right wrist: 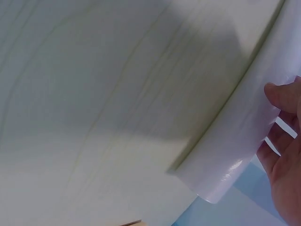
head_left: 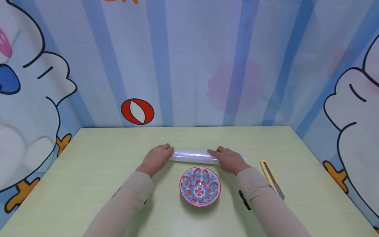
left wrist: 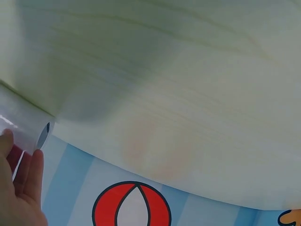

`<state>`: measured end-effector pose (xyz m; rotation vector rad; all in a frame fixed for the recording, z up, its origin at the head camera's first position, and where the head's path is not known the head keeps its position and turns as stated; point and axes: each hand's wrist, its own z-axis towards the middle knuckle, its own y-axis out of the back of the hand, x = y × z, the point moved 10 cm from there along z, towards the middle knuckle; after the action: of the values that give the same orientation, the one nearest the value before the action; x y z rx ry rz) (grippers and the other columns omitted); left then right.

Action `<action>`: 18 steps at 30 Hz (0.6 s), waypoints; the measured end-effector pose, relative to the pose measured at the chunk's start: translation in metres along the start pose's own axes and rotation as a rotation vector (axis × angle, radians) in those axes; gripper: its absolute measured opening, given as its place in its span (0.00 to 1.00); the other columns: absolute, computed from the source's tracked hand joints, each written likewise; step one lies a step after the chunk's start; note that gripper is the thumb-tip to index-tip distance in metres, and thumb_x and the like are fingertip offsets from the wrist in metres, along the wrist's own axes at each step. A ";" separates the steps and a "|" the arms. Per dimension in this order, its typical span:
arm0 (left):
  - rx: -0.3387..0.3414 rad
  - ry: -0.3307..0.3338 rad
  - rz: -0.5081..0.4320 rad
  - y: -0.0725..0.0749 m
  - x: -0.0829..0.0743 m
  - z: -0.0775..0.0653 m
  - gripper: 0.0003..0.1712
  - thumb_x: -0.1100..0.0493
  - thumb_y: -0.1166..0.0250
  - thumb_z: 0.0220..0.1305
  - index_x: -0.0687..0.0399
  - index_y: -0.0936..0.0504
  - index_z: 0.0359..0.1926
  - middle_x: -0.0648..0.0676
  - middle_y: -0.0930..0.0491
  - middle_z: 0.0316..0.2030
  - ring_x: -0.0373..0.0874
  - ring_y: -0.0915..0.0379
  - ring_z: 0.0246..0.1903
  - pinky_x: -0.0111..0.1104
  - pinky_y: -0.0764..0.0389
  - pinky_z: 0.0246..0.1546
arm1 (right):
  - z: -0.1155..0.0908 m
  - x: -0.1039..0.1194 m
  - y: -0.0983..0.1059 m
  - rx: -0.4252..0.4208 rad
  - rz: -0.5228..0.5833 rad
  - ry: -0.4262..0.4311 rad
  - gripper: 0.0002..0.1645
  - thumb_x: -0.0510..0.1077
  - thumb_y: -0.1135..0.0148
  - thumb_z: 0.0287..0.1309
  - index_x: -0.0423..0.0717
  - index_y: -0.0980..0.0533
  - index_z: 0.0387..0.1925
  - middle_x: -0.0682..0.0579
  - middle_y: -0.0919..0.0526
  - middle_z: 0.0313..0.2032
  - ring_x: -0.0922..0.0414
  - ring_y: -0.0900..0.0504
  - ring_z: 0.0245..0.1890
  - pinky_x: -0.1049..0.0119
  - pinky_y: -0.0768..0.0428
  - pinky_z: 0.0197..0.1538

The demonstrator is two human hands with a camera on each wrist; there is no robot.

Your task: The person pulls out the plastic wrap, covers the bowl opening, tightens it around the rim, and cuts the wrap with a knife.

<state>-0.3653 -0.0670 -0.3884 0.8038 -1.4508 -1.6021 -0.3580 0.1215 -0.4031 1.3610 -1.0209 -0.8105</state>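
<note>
A clear roll of plastic wrap lies crosswise on the table, beyond the bowl. My left hand holds its left end. In the left wrist view, thumb and fingers go round the roll beside its hollow end. Nearer the other end, my right hand grips the roll, whose tip sticks out past the hand. The right wrist view has the thumb on one side of the roll and the fingers on the other. Between my forearms stands a bowl with a red and blue pattern, touched by neither hand.
A yellow utility knife lies right of my right forearm, partly near the sleeve. The pale green table ends at a striped blue backdrop with cartoon figures on both sides.
</note>
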 end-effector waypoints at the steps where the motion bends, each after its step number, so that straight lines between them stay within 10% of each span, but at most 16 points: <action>1: 0.001 0.000 0.002 0.000 0.000 0.000 0.24 0.61 0.32 0.53 0.50 0.25 0.52 0.52 0.23 0.48 0.45 0.26 0.50 0.37 0.24 0.53 | 0.000 -0.001 0.000 0.002 0.005 -0.002 0.34 0.34 0.48 0.60 0.61 0.38 0.66 0.48 0.27 0.54 0.50 0.26 0.52 0.53 0.24 0.53; 18: -0.062 -0.246 0.270 0.002 -0.017 -0.010 0.28 0.58 0.29 0.50 0.53 0.31 0.51 0.53 0.24 0.47 0.44 0.26 0.46 0.34 0.22 0.49 | -0.002 -0.005 0.001 -0.010 0.116 0.025 0.33 0.33 0.49 0.59 0.58 0.37 0.65 0.47 0.29 0.60 0.46 0.32 0.61 0.49 0.32 0.62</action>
<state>-0.3484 -0.0567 -0.3891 0.3646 -1.5964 -1.5672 -0.3581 0.1275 -0.4021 1.2882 -1.0646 -0.7098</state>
